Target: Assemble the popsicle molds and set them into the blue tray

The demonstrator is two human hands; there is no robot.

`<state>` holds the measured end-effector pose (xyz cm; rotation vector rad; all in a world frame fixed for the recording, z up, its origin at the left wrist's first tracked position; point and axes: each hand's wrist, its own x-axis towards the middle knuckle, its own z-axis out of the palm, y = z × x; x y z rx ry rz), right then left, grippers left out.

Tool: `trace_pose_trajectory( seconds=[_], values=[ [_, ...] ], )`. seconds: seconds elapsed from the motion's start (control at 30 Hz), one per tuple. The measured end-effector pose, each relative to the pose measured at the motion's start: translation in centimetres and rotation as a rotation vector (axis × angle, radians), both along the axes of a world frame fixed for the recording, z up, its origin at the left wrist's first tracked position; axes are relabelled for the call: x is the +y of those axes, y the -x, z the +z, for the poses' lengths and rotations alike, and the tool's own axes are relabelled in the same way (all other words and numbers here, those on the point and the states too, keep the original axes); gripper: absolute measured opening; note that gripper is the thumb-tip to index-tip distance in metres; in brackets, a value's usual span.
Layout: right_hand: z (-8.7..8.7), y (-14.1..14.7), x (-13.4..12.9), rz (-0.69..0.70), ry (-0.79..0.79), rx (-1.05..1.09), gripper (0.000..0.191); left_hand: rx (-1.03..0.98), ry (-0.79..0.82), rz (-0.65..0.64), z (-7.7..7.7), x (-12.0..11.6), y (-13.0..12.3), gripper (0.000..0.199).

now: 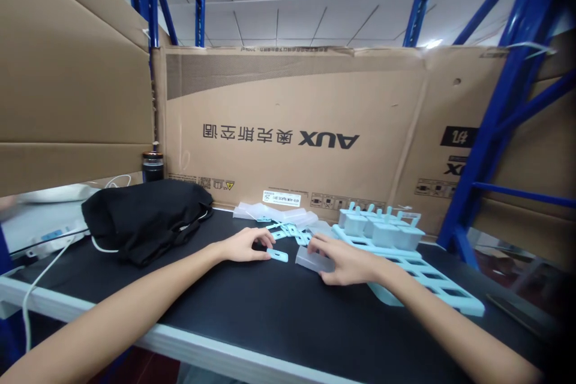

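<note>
My left hand [248,245] pinches the end of a small light-blue slotted lid [278,256] just above the black tabletop. To its right, my right hand [345,260] grips a frosted, translucent popsicle mold cup [310,260] lying on its side, its narrow end hidden by my fingers. Lid and cup are apart. Beyond both hands lies a loose pile of more blue slotted lids [290,231] and frosted cups [288,216]. At the right, a light-blue rack [416,264] bears several capped molds [387,234] with upright blue stick handles.
A black cloth bundle [148,216] lies at the left with a white cable [33,288] nearby. A dark jar [153,166] stands behind it. Cardboard panels [279,96] wall the back and left. Blue shelf posts [499,108] rise at both sides. A pale edge [202,345] borders the table's front.
</note>
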<state>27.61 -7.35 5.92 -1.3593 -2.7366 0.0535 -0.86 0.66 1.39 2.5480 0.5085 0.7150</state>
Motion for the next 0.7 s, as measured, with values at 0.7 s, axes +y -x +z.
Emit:
trace_pose_trajectory(
  seconds=[0.7],
  values=[
    [5.6, 9.5, 6.4, 0.048, 0.111, -0.279, 0.042, -0.085, 0.145, -0.026, -0.7, 0.8, 0.1, 0.049]
  ],
)
